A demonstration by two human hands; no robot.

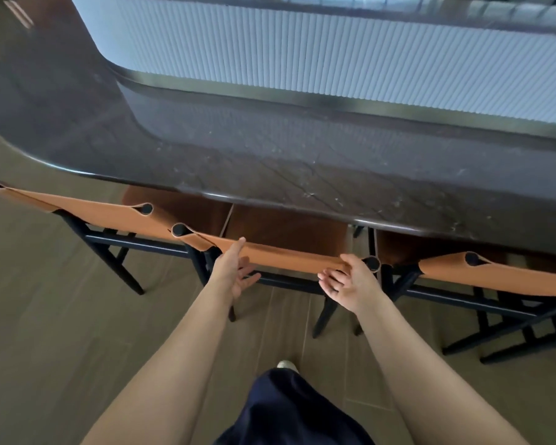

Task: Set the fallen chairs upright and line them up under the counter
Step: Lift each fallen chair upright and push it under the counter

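Nearest, navy trouser leg (286, 412) over wood floor (45, 316). Beyond, dark stone bench (270, 162) spanning the view, curved at its left end. Under its front edge, three upright chairs side by side, seats tucked beneath, tan sling backs facing out: left chair (87, 208), middle chair (286, 253), right chair (501, 277). Left grip (235, 268) apart, fingers straight, thumb up against the middle chair's back. Right grip (347, 281) apart too, fingers spread, thumb at the same back beside its right post. Pale shoe tip (286, 364) just past the leg.

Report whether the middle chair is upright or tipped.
Upright: the middle chair stands on its dark legs, backrest on top, seat under the counter.
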